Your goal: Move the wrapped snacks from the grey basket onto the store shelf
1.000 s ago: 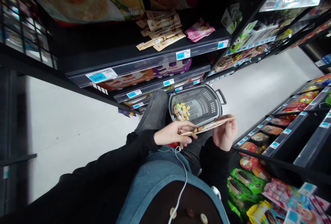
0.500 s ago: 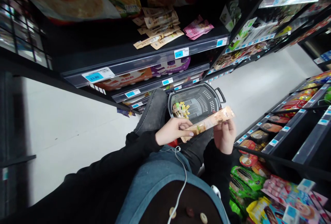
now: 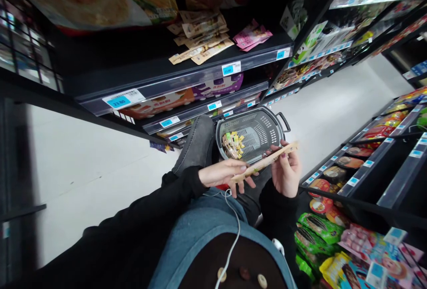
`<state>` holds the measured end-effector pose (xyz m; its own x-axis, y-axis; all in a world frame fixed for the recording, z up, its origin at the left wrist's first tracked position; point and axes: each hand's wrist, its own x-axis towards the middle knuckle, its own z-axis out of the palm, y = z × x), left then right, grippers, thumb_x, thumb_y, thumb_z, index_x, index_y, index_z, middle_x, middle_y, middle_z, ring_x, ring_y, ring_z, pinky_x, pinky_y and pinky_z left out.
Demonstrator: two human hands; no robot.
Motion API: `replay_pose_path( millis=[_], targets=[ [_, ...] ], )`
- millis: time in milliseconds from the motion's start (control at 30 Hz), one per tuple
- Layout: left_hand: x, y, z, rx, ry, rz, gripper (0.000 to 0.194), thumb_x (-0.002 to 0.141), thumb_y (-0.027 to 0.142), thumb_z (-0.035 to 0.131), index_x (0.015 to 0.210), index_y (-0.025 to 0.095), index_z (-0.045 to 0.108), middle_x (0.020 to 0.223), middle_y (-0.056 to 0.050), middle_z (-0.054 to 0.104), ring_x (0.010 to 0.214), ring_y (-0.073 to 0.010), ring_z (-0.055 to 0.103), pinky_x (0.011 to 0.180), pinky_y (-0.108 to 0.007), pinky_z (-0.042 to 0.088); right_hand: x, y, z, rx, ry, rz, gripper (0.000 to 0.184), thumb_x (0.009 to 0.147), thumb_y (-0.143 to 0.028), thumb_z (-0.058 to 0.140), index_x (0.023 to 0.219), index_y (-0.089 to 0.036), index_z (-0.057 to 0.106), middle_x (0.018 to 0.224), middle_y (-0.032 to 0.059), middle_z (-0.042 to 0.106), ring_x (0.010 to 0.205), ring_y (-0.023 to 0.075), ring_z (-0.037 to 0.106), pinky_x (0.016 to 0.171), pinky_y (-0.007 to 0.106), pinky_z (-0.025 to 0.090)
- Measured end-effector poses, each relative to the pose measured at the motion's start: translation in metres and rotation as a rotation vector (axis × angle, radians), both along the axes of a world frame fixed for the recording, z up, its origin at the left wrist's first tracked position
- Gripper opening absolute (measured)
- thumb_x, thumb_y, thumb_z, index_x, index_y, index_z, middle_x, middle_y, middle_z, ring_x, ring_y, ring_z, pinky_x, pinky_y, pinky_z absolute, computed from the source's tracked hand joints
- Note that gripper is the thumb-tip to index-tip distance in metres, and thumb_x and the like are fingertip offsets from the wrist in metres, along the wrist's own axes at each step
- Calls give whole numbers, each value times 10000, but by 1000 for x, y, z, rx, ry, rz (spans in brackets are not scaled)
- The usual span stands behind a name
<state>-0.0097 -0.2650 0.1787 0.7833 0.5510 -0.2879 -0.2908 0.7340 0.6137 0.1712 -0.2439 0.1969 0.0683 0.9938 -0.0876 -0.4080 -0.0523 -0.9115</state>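
Fingers (image 3: 240, 186) of the left hand (image 3: 220, 172) are spread loosely beneath the lower-left end of a slim beige sachet (image 3: 262, 164), with the thumb laid along its upper side, so that this end is held between them. Near the other end, the sachet is pinched between the thumb and fingers of the right hand (image 3: 286, 177), whose fingertips are partly hidden behind it. The sachet is held just right of the frame's centre, tilted up toward the right and seen nearly edge-on, across the near side of a grey basket (image 3: 267, 125). Small packets (image 3: 232, 144) are gathered in the basket's left end. At the upper centre of the frame, loose beige packets (image 3: 203, 36) are heaped on a dark shelf (image 3: 133, 55), and pink packets (image 3: 252, 36) are placed to their right. Along the shelf's front edge, price labels (image 3: 124, 99) are fixed. Below it, boxes in purple (image 3: 220, 85) and orange are stocked. A bent knee in dark trousers (image 3: 197, 140) is seen just left of the basket. At the lower right, green bags (image 3: 318, 227) are displayed beneath round-lidded tubs (image 3: 320, 204). A white cable (image 3: 237, 226) is draped over the blue garment (image 3: 191, 226) at the bottom centre.
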Motion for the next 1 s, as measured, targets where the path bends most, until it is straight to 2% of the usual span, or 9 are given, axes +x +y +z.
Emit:
replay_pose_path(
  millis=[67,133,200,300,467,600,667,867,1000],
  targets=[
    [1,0,-1,3,45,40,497,694,426,693,1037,82,590,884,-125,656,544,-96,576,478,-205,476,0,-2,0,24,8,41,342,735,-368,658,1039,-236,574,865,47,675,808,196,653,853,472,489],
    [3,0,-2,25,149,173,464,626,353,758,971,80,611,805,-83,657,513,-85,562,472,-202,479,0,-5,0,49,5,50,424,723,-406,661,1088,-222,549,914,76,674,881,226,645,882,505,464],
    [5,1,-2,51,258,300,456,559,294,799,919,77,622,718,-44,646,516,-97,573,502,-223,499,0,-6,-1,58,-15,52,532,683,-418,693,1139,-209,517,965,101,667,953,256,627,901,528,440],
    [5,2,1,107,391,392,472,519,279,811,909,70,649,656,-29,644,543,-127,599,540,-247,513,1,-8,-2,52,-56,49,632,639,-384,726,1189,-209,468,1011,114,660,1007,277,609,905,535,427],
    [0,1,10,290,613,525,407,607,292,752,963,103,697,762,-50,695,589,-132,617,554,-219,505,-5,-8,0,72,-87,-26,577,632,-338,721,1129,-221,450,997,95,670,948,271,637,866,517,454],
    [-5,-1,14,480,735,620,347,627,288,741,936,131,724,894,-64,707,759,-173,652,688,-221,513,-13,-8,1,66,-75,-115,467,670,-316,699,1054,-219,453,882,57,693,861,246,664,850,504,467],
    [-7,-1,15,484,738,617,351,610,283,754,925,129,728,882,-62,711,804,-186,652,737,-226,510,-16,-9,2,52,-81,-146,441,680,-308,696,1040,-216,458,845,45,696,819,231,670,842,497,474],
    [-10,3,11,224,515,463,419,590,296,768,954,96,708,819,-77,713,676,-175,655,630,-254,537,-16,-6,-2,33,-76,-272,384,701,-314,675,1008,-188,484,739,14,686,673,187,665,783,457,511],
    [-9,2,3,226,511,480,377,600,274,762,926,94,704,829,-81,711,704,-175,660,652,-254,535,-20,-5,-12,-12,-86,-282,416,698,-309,680,1037,-177,479,788,33,690,692,184,670,791,441,515]
  ],
)
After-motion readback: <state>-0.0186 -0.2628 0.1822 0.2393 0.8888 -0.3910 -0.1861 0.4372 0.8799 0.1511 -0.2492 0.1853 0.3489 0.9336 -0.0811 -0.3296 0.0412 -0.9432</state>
